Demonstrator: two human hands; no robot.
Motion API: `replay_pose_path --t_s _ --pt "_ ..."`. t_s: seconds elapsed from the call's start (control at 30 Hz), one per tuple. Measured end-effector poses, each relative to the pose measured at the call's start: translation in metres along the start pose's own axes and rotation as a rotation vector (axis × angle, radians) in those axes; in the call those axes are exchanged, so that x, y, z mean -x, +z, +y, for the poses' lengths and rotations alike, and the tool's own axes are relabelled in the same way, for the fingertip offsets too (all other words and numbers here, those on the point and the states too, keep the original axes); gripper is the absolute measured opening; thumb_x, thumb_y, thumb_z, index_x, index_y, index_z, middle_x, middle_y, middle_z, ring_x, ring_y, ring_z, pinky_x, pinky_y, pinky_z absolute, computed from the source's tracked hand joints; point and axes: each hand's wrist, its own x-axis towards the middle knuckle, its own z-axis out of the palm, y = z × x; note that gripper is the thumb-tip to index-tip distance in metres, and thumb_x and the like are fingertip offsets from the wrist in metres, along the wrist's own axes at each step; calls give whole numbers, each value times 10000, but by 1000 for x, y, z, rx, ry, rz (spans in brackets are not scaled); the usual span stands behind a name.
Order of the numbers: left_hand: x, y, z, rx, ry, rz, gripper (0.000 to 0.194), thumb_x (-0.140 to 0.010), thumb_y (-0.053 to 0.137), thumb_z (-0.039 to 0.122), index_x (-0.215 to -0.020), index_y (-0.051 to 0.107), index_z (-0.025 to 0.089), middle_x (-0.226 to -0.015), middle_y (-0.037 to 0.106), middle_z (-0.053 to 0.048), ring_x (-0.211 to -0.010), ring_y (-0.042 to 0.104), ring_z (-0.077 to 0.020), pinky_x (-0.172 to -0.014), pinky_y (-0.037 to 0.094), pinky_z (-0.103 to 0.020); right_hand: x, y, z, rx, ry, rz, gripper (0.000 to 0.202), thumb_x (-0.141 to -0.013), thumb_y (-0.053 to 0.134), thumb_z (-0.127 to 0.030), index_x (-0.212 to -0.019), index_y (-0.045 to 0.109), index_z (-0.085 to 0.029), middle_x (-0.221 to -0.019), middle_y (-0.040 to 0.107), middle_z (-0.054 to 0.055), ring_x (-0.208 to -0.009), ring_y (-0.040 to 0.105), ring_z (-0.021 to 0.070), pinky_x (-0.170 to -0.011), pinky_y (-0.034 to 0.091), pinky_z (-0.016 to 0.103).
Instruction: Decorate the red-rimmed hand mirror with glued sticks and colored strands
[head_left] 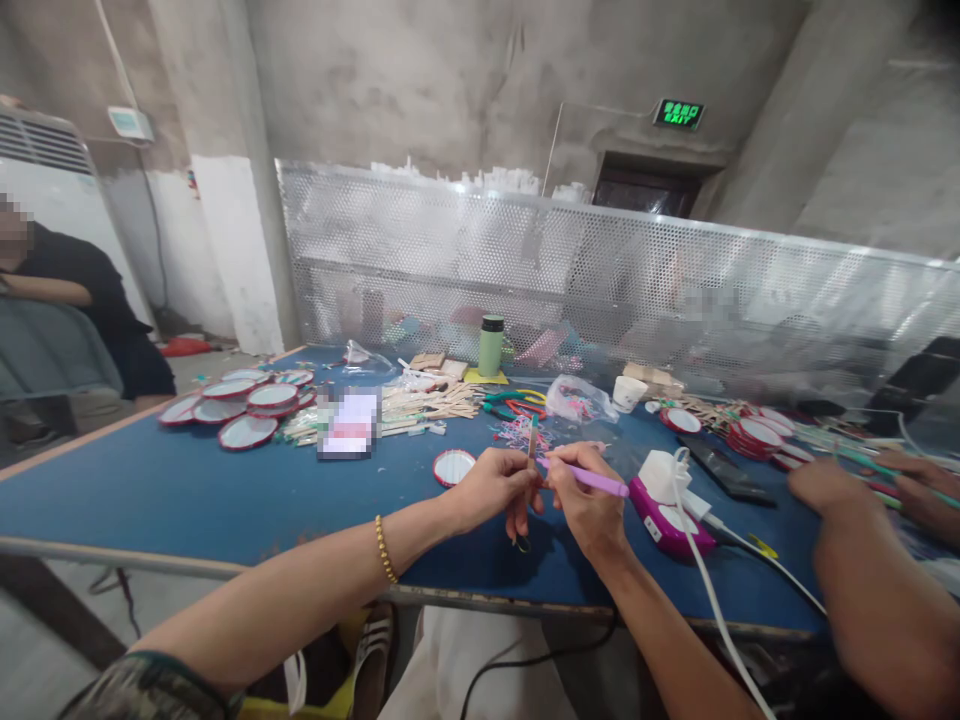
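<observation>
In front of me my left hand (pixel 491 488) pinches a thin flat wooden stick (pixel 532 440) with a teal tip, held upright. A small dark loop (pixel 522 544) hangs below those fingers. My right hand (pixel 589 510) is closed round a purple pen (pixel 600 481), its point end close to the stick; whether they touch I cannot tell. Left of my left hand lies a round white disc with a red rim (pixel 454 467). Behind both hands is a loose heap of pink, white and blue strands (pixel 521 432).
Red-rimmed discs (pixel 247 431) pile up at left, beside many wooden sticks (pixel 450 402) and a phone (pixel 349 422). Pliers (pixel 517 400), a green bottle (pixel 491 347) and a paper cup (pixel 628 393) stand behind. A purple power strip (pixel 671 525) with cables and a co-worker's hands (pixel 840 490) are at right.
</observation>
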Motion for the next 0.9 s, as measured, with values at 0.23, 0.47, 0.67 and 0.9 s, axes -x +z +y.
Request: replay_pose_path --t_s 0.23,0.47,0.67,0.9 --pt "-1 0 0 6 10 0 415 -742 655 530 -758 538 131 -646 636 -19 -382 573 -110 -318 456 -204 0 0 -1 -11 10 10 163 -820 565 -287 -686 613 -209 -545 583 -20 -486 551 141 -458 428 253" --pt "0 0 -1 -9 4 -1 415 -756 651 529 -751 532 131 -660 640 -26 -387 578 -112 -326 461 -210 0 0 0 -31 33 4 156 -820 573 -290 -698 621 -205 -551 589 -21 -441 530 126 -425 420 245" --pt "0 0 -1 5 1 -11 396 -768 649 512 -766 534 134 -654 639 -22 -385 580 -117 -322 458 -210 0 0 -1 -55 44 5 150 -817 579 -291 -708 629 -201 -538 580 -28 -394 497 111 -380 399 234" --pt "0 -1 -1 22 -8 -10 435 -736 671 542 -780 536 131 -680 647 -31 -406 591 -116 -338 470 -210 1 2 -4 -120 72 27 153 -812 588 -305 -715 625 -193 -526 593 -30 -352 499 104 -352 403 222"
